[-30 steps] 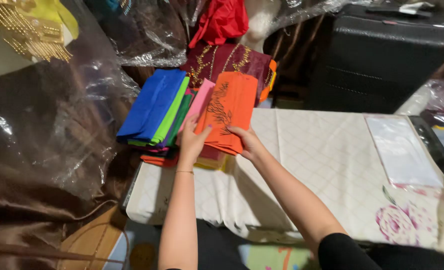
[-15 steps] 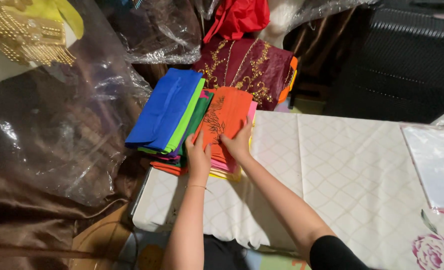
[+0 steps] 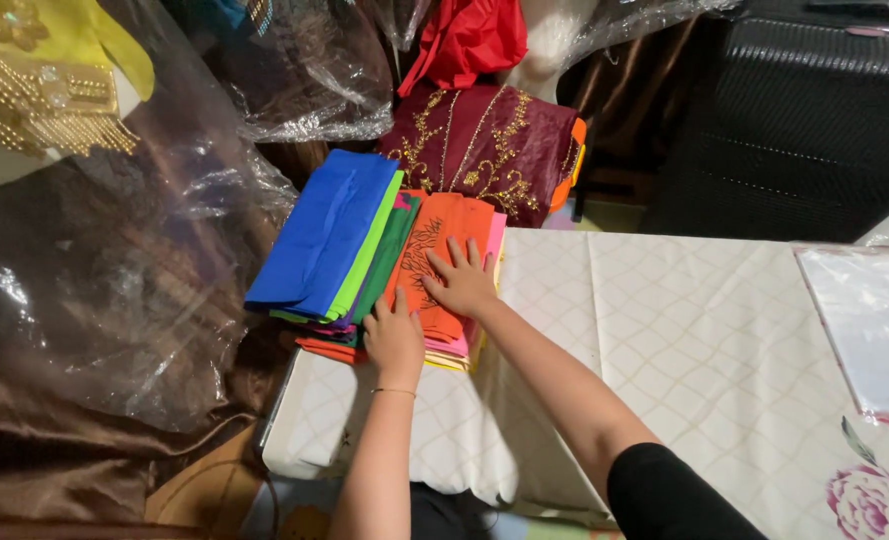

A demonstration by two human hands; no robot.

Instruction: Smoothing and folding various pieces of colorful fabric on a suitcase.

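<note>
A white quilted tablecloth covers the table. At its far left corner sits a stack of folded fabrics: a blue piece tilts up on the left, and an orange embroidered piece lies on top. The right hand presses flat on the orange piece, fingers spread, gripping nothing. The left hand rests open on the stack's near edge, also ungripped. A maroon gold-embroidered garment lies just beyond.
</note>
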